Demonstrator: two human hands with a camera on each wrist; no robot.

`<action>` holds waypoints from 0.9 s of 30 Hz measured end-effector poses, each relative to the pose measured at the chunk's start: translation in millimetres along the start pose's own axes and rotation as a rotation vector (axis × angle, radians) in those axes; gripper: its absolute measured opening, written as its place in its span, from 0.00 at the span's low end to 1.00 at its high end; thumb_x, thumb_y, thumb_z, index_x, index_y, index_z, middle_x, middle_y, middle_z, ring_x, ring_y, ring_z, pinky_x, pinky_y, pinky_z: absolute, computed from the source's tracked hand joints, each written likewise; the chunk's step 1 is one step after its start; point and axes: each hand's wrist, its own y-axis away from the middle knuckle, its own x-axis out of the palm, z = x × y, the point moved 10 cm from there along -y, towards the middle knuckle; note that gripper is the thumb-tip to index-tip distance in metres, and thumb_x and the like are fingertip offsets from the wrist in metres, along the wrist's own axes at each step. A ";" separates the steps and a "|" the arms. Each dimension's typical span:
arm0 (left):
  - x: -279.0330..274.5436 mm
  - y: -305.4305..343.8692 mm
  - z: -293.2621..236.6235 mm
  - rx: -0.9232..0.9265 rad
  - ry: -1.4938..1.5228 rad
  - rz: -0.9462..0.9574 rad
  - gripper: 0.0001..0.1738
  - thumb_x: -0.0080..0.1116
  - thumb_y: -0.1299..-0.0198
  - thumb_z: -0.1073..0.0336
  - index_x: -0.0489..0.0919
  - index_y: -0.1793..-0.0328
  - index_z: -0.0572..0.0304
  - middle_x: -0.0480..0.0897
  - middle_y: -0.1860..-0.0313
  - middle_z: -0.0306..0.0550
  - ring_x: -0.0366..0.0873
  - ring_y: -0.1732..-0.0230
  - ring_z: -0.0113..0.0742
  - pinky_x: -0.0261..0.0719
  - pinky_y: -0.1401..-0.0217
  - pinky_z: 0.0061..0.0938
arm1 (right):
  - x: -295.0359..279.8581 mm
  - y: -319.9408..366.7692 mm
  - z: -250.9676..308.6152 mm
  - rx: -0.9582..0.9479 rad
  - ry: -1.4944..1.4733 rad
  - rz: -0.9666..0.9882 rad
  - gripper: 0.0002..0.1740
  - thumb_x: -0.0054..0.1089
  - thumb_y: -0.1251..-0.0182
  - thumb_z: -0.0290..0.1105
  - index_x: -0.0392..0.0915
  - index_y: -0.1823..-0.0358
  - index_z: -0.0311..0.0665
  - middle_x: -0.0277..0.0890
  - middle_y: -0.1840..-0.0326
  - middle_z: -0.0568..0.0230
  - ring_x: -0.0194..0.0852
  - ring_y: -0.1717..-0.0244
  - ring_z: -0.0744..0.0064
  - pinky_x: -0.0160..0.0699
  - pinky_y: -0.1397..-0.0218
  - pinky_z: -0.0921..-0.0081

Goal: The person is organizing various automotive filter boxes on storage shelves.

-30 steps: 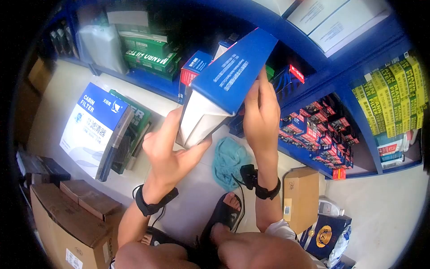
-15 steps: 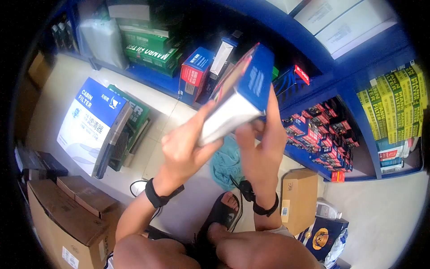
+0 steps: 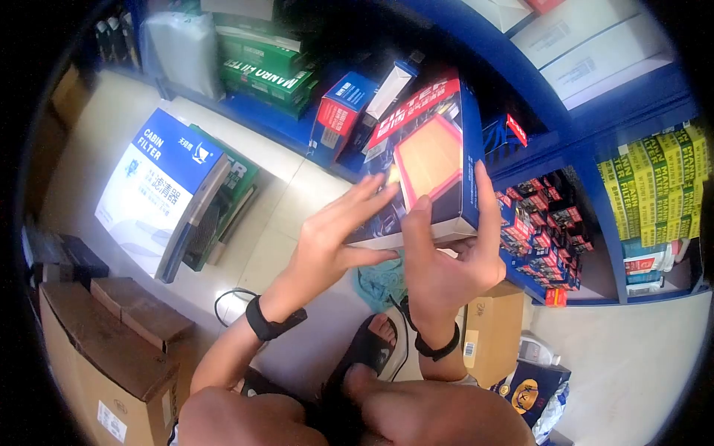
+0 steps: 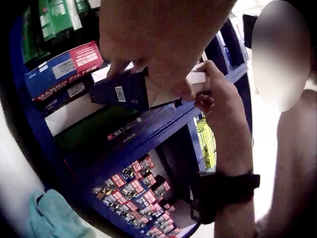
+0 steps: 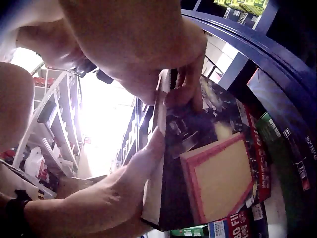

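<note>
1. On my head view, I have the filter box (image 3: 435,160) between both hands, in front of the blue shelf (image 3: 271,134). It is tilted, its printed face with the pink-edged filter picture turned up toward the camera.
2. My left hand (image 3: 316,241) grips the filter box at its lower left: fingers spread over the printed face, thumb at the bottom edge.
3. My right hand (image 3: 454,271) grips the lower right corner, thumb on the printed face, index finger along the blue side.
4. My right wrist view also shows fingers on the printed face.
5. Behind the filter box, on the shelf, I see a red-and-blue box (image 3: 342,111) beside a slim white-sided box (image 3: 390,89). Further left are green boxes (image 3: 260,74) and a plastic-wrapped pack (image 3: 182,56).
6. On the floor (image 3: 286,212) at left, a white-and-blue cabin filter box (image 3: 152,193) stands tilted against a green package (image 3: 238,175).
7. A teal cloth (image 3: 375,288) lies on the floor below my hands, near a sandalled foot (image 3: 379,334).
8. To the right, small red-and-blue boxes (image 3: 547,234) fill one compartment; yellow-and-green packs (image 3: 654,182) are stacked in another.
</note>
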 end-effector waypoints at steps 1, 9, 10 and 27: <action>4.1 7.5 17.9 -0.155 0.068 0.036 0.53 0.89 0.55 0.62 0.80 0.17 0.54 0.77 0.17 0.64 0.68 0.12 0.64 0.74 0.16 0.48 | 0.1 2.5 1.8 -0.002 0.001 0.002 0.41 0.84 0.43 0.27 0.80 0.26 0.25 0.94 0.58 0.51 0.93 0.69 0.71 0.90 0.65 0.72; 7.2 19.2 28.4 -0.263 0.271 0.101 0.56 0.89 0.55 0.67 0.78 0.14 0.50 0.73 0.14 0.65 0.59 0.08 0.63 0.73 0.16 0.46 | -8.5 21.7 23.2 -0.113 0.115 -0.030 0.37 0.83 0.46 0.25 0.84 0.32 0.20 0.94 0.58 0.45 0.94 0.73 0.64 0.90 0.65 0.71; 7.2 17.3 28.5 -0.246 0.300 0.116 0.55 0.89 0.54 0.68 0.77 0.14 0.49 0.71 0.13 0.65 0.59 0.08 0.63 0.73 0.16 0.45 | -9.7 22.9 25.9 -0.116 0.116 -0.027 0.37 0.83 0.46 0.25 0.84 0.32 0.20 0.94 0.58 0.45 0.94 0.73 0.64 0.90 0.65 0.71; 9.6 -9.5 40.4 -0.051 0.350 0.162 0.55 0.83 0.54 0.79 0.78 0.14 0.46 0.64 0.07 0.60 0.66 0.11 0.57 0.74 0.16 0.44 | -1.1 28.5 20.4 -0.035 0.115 -0.006 0.40 0.83 0.36 0.21 0.77 0.22 0.24 0.91 0.42 0.41 0.95 0.53 0.64 0.94 0.48 0.71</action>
